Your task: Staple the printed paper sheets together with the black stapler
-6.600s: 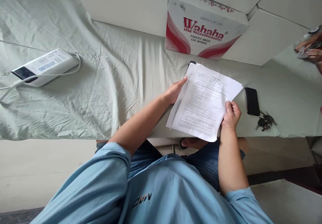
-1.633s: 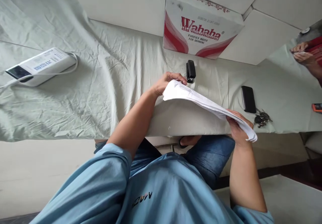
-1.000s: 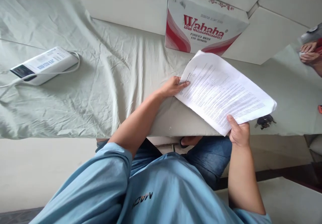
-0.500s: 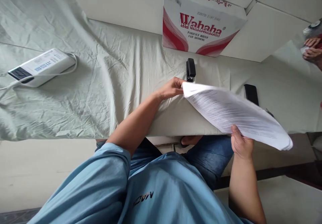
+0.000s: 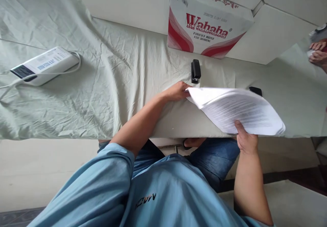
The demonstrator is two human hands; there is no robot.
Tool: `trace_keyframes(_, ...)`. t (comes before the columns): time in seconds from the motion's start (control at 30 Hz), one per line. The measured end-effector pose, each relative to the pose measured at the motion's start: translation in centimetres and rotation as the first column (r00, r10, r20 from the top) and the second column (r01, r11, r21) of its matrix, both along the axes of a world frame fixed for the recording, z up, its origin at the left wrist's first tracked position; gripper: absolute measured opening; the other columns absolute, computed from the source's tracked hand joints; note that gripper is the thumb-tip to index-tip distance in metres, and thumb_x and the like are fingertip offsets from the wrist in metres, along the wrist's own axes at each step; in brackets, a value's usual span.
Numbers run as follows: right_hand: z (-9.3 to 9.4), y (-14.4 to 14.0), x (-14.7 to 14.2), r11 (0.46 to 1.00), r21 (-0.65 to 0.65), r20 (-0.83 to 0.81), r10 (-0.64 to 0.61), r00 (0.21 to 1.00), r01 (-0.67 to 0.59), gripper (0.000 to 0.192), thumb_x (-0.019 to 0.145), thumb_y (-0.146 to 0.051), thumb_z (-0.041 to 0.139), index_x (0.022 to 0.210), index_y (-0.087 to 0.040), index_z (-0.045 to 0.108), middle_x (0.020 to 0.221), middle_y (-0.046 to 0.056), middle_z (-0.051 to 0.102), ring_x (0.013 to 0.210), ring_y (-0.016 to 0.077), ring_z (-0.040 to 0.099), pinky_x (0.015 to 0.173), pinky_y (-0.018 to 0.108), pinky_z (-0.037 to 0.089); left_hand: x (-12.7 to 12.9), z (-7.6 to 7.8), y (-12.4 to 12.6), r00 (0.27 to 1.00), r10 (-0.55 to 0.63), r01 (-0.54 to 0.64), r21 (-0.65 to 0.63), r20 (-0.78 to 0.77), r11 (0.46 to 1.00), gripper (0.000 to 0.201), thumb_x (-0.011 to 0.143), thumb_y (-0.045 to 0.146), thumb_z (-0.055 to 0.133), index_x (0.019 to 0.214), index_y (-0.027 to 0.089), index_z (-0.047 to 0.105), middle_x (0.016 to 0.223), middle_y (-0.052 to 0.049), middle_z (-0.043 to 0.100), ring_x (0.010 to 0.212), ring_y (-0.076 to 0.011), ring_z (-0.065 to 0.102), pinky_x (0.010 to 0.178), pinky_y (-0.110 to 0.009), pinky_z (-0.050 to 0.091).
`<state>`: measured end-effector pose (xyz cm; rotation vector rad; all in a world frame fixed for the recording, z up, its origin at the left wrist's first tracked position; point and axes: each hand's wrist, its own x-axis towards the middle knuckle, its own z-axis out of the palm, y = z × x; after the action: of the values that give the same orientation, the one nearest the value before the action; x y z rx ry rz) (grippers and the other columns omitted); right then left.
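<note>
A stack of printed paper sheets (image 5: 237, 113) is held between my two hands above the table's front part, its sheets curved and a little fanned. My left hand (image 5: 178, 91) grips the far left corner, with the fingertips partly hidden by the paper. At the near right edge my right hand (image 5: 245, 139) clasps the stack, thumb on top and the other fingers hidden underneath. A black stapler (image 5: 196, 71) stands just beyond my left hand. Behind the paper's far edge a small black object (image 5: 255, 91) is mostly covered.
A cloth-covered table (image 5: 143, 67) runs across the view. A white Wahaha carton (image 5: 206, 24) stands at the back against pale panels (image 5: 127, 5). To the left lies a white box-shaped device (image 5: 46, 66) with a cable. Another person's hands (image 5: 318, 53) show at the far right.
The paper stack's right end has swung up and inward, covering more of the black object behind it. Both hands keep their hold. The view has shifted slightly.
</note>
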<state>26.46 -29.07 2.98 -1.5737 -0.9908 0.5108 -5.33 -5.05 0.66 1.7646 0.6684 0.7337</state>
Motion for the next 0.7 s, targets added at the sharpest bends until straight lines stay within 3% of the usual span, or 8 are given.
trace_keyframes(0.13, -0.3, 0.0, -0.2, 0.999, 0.037, -0.012, -0.019, 1.0, 0.019, 0.068, 0.084, -0.049, 0.102, 0.145, -0.028, 0.08, 0.16, 0.008, 0.075, 0.159, 0.0325, 0.065, 0.149, 0.062, 0.031, -0.2, -0.2, 0.3, 0.997, -0.06, 0.059, -0.036, -0.052, 0.998, 0.042, 0.094, 0.061, 0.076, 0.078, 0.022, 0.073, 0.076, -0.001, 0.072, 0.074, -0.0203, 0.066, 0.071, -0.033, 0.052)
trace_keyframes(0.3, -0.1, -0.2, 0.3, 1.0, -0.011, 0.04, 0.018, 0.999, -0.018, 0.06, 0.084, -0.05, 0.101, 0.137, -0.027, 0.084, 0.154, 0.008, 0.078, 0.159, 0.0335, 0.065, 0.149, 0.062, 0.031, -0.1, -0.4, 0.6, 0.991, -0.021, 0.031, 0.079, -0.135, 0.996, 0.023, 0.086, 0.04, 0.071, 0.072, 0.023, 0.064, 0.073, 0.0, 0.065, 0.072, -0.0173, 0.057, 0.072, -0.032, 0.045)
trace_keyframes(0.4, 0.0, -0.5, 0.5, 0.998, -0.062, 0.03, 0.034, 0.999, -0.032, 0.062, 0.084, -0.051, 0.101, 0.137, -0.026, 0.084, 0.155, 0.008, 0.079, 0.163, 0.0334, 0.062, 0.15, 0.062, 0.027, 0.1, -0.4, 0.7, 0.99, -0.012, 0.027, 0.108, -0.142, 0.994, 0.018, 0.09, 0.037, 0.067, 0.078, 0.023, 0.068, 0.076, 0.0, 0.068, 0.073, -0.0176, 0.058, 0.075, -0.032, 0.045)
trace_keyframes(0.53, -0.4, -1.4, -0.3, 0.982, -0.182, -0.236, 0.012, 0.972, -0.057, 0.074, 0.074, -0.052, 0.107, 0.138, -0.026, 0.084, 0.154, 0.01, 0.081, 0.158, 0.0365, 0.067, 0.146, 0.065, 0.037, 0.2, -0.5, 0.8, 0.992, 0.081, -0.074, 0.075, -0.102, 0.994, 0.015, 0.091, 0.035, 0.073, 0.097, 0.022, 0.078, 0.073, 0.003, 0.063, 0.072, -0.0175, 0.056, 0.076, -0.033, 0.044)
trace_keyframes(0.63, -0.7, -2.4, -1.6, 0.956, -0.287, -0.41, -0.065, 0.91, -0.061, 0.076, 0.064, -0.05, 0.111, 0.132, -0.026, 0.087, 0.145, 0.01, 0.086, 0.15, 0.0401, 0.074, 0.14, 0.066, 0.047, 0.4, -0.9, 0.9, 0.979, 0.183, -0.179, 0.057, -0.084, 0.982, 0.027, 0.09, 0.029, 0.075, 0.116, 0.022, 0.081, 0.066, 0.007, 0.054, 0.066, -0.0166, 0.051, 0.074, -0.033, 0.042)
trace_keyframes(0.7, -0.9, -3.2, -2.5, 0.942, -0.329, -0.472, -0.108, 0.875, -0.061, 0.074, 0.062, -0.047, 0.112, 0.128, -0.027, 0.088, 0.139, 0.01, 0.088, 0.144, 0.0403, 0.077, 0.133, 0.064, 0.056, 0.6, -1.3, 0.8, 0.975, 0.212, -0.211, 0.02, -0.064, 0.977, 0.035, 0.09, 0.024, 0.074, 0.124, 0.021, 0.079, 0.068, 0.008, 0.058, 0.063, -0.0158, 0.053, 0.075, -0.033, 0.044)
